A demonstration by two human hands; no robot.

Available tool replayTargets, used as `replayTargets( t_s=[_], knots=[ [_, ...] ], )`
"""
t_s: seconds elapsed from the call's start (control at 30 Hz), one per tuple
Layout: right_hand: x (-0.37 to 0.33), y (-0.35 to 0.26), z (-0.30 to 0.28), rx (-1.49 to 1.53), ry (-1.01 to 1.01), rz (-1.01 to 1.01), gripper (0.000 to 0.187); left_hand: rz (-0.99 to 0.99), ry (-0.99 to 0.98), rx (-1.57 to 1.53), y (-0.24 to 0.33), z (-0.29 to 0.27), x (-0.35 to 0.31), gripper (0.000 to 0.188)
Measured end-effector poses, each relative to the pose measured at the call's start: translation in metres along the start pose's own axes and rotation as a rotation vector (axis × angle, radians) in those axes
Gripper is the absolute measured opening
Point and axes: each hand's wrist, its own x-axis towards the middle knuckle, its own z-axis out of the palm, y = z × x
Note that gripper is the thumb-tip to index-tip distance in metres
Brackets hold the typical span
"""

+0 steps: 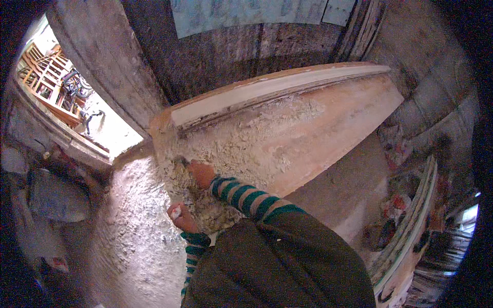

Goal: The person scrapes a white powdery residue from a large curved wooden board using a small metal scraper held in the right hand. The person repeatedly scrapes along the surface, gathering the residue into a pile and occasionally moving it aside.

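Observation:
In front of me lies a long wooden panel [328, 133], pinkish-brown, with a raised pale edge rail [267, 87] along its far side. Pale flakes and curled scrapings [257, 138] cover much of its left and middle. My right hand [202, 174] is closed low over the flakes near the left end; a small dark bit shows past its fingers, and I cannot make out what it grips. Nearer to me, my left hand [184, 219] is closed beside the panel's left end around a small whitish lump [177, 211], its kind unclear.
Bright light comes through a doorway [115, 133] at the left, with wooden frames [49, 72] and a bicycle [77, 84] outside. A grey container [59, 195] stands at the left. Reddish and white clutter [398, 205] and a curved pale board [411, 231] are at the right.

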Motion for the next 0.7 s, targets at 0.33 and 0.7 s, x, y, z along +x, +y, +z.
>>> replayTargets(
  t_s=[0.33, 0.7],
  knots=[
    [-0.053, -0.037, 0.004, 0.049, -0.302, -0.129, 0.032, -0.013, 0.143, 0.186, 0.004, -0.038, 0.012, 0.012],
    [-0.088, 0.046, -0.080, 0.076, 0.115, 0.261, 0.038, -0.206, 0.119, -0.452, -0.014, 0.022, -0.026, 0.009]
  ],
)
